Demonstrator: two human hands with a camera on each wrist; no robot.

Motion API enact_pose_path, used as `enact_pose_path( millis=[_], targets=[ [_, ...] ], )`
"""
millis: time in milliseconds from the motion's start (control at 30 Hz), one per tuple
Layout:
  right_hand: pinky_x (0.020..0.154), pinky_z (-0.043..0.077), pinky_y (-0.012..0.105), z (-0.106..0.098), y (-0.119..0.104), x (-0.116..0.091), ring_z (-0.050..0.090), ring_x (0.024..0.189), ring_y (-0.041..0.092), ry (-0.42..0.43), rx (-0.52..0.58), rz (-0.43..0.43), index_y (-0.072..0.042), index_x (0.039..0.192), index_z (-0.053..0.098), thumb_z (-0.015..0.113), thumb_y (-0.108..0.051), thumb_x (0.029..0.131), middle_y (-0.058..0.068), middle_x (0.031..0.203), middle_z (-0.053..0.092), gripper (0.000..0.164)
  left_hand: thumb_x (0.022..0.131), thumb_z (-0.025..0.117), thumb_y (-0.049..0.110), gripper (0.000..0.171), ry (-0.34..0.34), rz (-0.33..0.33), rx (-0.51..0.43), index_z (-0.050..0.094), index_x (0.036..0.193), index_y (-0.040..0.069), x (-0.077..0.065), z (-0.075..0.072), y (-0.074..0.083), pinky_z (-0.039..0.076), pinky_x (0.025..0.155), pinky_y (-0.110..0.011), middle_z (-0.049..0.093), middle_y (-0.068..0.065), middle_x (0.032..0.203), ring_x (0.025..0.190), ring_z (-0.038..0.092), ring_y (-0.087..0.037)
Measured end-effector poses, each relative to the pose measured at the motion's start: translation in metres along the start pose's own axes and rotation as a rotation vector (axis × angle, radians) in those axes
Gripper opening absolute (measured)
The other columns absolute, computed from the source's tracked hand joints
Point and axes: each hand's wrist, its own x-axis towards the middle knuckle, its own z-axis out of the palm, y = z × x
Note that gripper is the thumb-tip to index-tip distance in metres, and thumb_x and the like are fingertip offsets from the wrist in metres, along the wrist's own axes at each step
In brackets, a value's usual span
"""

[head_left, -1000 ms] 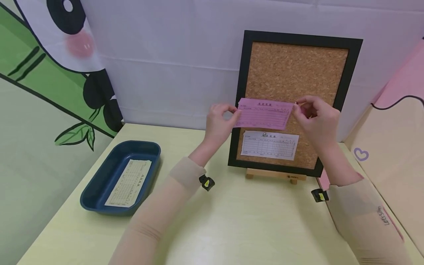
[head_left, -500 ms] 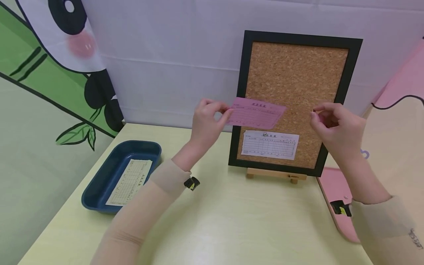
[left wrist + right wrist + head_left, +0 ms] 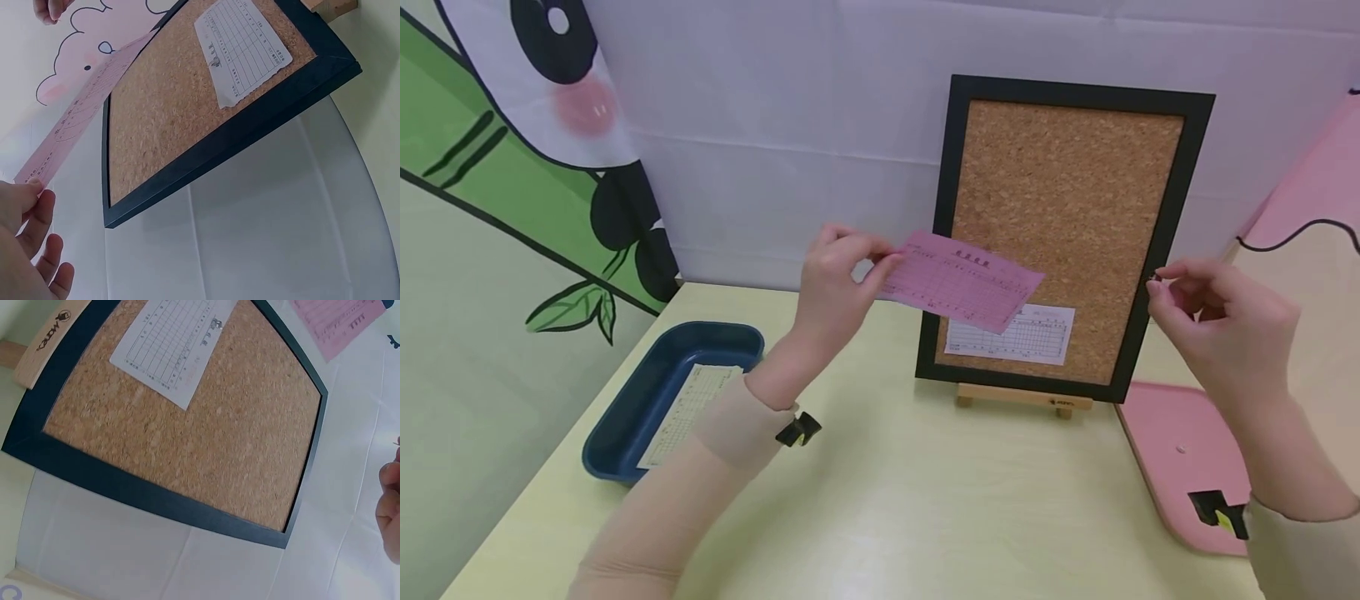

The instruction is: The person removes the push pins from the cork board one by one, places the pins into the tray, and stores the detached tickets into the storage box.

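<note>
My left hand pinches the left edge of a pink printed paper slip, which slants in front of the cork board. In the left wrist view the slip appears nearly edge-on between thumb and forefinger. Beyond the board's right edge, my right hand pinches a tiny pushpin between thumb and forefinger; its thin point shows in the right wrist view. A white printed slip is fixed low on the board, partly covered by the pink one in the head view.
The black-framed board leans on a small wooden easel. At left, a blue tray contains a pale printed slip, partly behind my left forearm. A pink tray with a small metallic bit lies at right, under my right wrist.
My right hand has left the pink slip's right corner and moved right and down with the pushpin. My left hand has drawn the slip leftward; its free end has sagged.
</note>
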Motion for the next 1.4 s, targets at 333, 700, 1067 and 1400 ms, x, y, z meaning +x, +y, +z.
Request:
enact_pose_path(
  millis=[333, 700, 1067, 1400],
  targets=[
    [0.059, 0.032, 0.003, -0.032, 0.000, -0.016, 0.042, 0.061, -0.014, -0.050, -0.039, 0.127, 0.009, 0.090, 0.067, 0.069, 0.006, 0.075, -0.035, 0.074, 0.050, 0.015, 0.082, 0.073, 0.015, 0.013, -0.014, -0.026, 0.019, 0.072, 0.090, 0.004, -0.010, -0.044, -0.004, 0.040, 0.074, -0.030, 0.069, -0.005, 0.083, 0.089, 0.048, -0.020],
    [0.053, 0.028, 0.009, -0.050, 0.016, -0.042, 0.041, 0.056, -0.006, -0.057, 0.103, 0.235, -0.005, 0.089, 0.068, 0.064, 0.011, 0.076, -0.024, 0.068, 0.054, 0.021, 0.078, 0.075, 0.009, 0.013, -0.012, -0.040, 0.063, 0.072, 0.089, 0.003, -0.028, -0.085, -0.018, 0.037, 0.070, -0.023, 0.069, -0.007, 0.080, 0.091, 0.048, -0.020],
    [0.045, 0.024, 0.011, -0.062, 0.041, -0.068, 0.041, 0.049, -0.005, -0.015, 0.275, 0.219, 0.011, 0.086, 0.065, 0.060, 0.015, 0.075, -0.018, 0.064, 0.057, 0.013, 0.073, 0.077, -0.001, 0.014, 0.028, -0.071, 0.140, 0.072, 0.086, 0.002, -0.044, -0.132, -0.034, 0.030, 0.070, -0.017, 0.066, -0.008, 0.074, 0.089, 0.044, -0.009],
    [0.041, 0.023, 0.015, -0.073, 0.065, -0.091, 0.042, 0.048, -0.005, -0.051, 0.314, 0.240, 0.008, 0.085, 0.065, 0.056, 0.019, 0.073, -0.016, 0.061, 0.056, 0.018, 0.069, 0.079, -0.004, 0.018, -0.038, -0.096, 0.330, 0.071, 0.086, 0.000, -0.064, -0.174, -0.060, 0.027, 0.061, -0.009, 0.060, -0.008, 0.073, 0.091, 0.041, -0.006]
  ],
)
